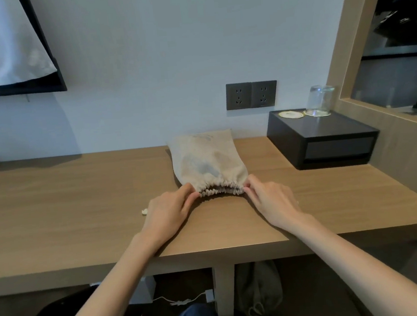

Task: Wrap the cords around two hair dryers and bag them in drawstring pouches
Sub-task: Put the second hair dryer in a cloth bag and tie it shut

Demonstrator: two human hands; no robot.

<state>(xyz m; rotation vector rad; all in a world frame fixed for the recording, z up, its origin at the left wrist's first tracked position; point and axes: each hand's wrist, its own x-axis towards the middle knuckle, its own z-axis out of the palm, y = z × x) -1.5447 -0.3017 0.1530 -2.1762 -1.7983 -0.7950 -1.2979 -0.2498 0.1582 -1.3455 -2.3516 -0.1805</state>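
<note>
L hand (pixel 168 211) & R hand (pixel 269 199) pinch pouch (pixel 208 163) mouth, prob. cinched.

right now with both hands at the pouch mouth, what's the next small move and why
Probably pull the left hand and right hand slightly further apart to finish cinching. Each pinches one end of the mouth of the pouch, which is pleated but not fully drawn shut, and the pouch looks filled.
</note>
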